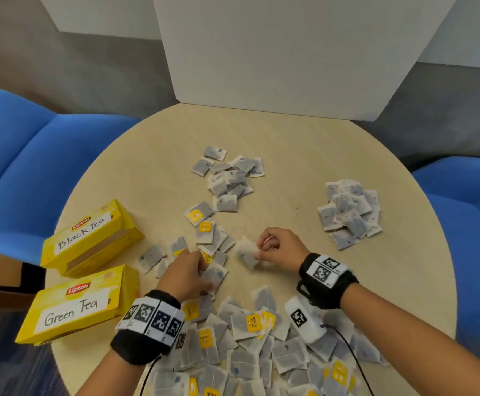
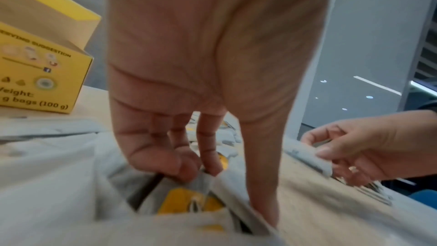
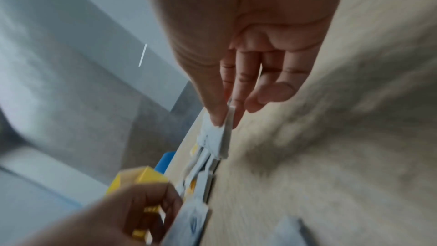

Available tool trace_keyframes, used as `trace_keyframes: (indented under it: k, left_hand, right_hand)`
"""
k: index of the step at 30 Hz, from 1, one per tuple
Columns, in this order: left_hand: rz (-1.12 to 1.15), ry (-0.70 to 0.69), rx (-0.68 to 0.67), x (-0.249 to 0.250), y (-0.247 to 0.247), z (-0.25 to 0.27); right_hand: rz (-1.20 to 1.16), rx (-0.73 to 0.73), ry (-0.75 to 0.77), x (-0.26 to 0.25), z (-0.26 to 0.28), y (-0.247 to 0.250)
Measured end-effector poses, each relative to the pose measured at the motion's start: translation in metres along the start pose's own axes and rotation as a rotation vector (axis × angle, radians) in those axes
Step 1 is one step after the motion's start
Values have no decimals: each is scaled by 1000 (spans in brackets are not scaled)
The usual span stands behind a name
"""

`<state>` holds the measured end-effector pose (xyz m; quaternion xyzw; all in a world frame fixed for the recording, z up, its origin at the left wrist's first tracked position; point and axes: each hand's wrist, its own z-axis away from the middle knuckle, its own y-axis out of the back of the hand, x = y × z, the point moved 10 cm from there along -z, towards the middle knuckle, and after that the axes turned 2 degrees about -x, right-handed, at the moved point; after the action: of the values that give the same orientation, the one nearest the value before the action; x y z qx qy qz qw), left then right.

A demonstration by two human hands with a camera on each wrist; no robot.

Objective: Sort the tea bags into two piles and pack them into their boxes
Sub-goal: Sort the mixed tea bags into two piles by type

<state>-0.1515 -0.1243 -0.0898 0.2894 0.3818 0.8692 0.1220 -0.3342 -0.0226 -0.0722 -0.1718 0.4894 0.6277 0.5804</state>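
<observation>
We see a round, light wood-grain table (image 1: 304, 144) carrying two open yellow Lipton boxes at its left edge, labelled Black Tea (image 1: 90, 238) and Green Tea (image 1: 76, 307). Two sorted tea-bag piles lie at far centre (image 1: 230, 178) and far right (image 1: 350, 212). An unsorted spread of tea bags (image 1: 261, 352) covers the near edge.

Even, soft indoor light fills the head view, with faint shadows on the desk (image 1: 304, 155) and edges bowed by the wide lens. Both wrist views are motion-blurred, worst toward 6 o'clock; ceiling lights glint at 3 o'clock in the left one.
</observation>
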Motion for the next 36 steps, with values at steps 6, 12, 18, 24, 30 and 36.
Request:
trace_keyframes:
  k: [6, 12, 18, 24, 30, 36]
  left_hand:
    - [-20, -135, 84, 14, -2, 3]
    - [367, -137, 145, 24, 31, 5]
    - [667, -303, 372, 77, 111, -34]
    - [381, -171, 296, 91, 111, -112]
    - [266, -186, 364, 64, 116, -91]
    - [71, 5, 153, 5, 71, -49]
  right_hand:
    - [-200, 134, -37, 28, 27, 68]
    - [-281, 313, -55, 35, 25, 118]
    - [-287, 227, 49, -8, -3, 91]
    - [-222, 231, 32, -16, -13, 80]
    - [-286, 313, 77, -35, -57, 89]
    - [-257, 220, 74, -48, -111, 61]
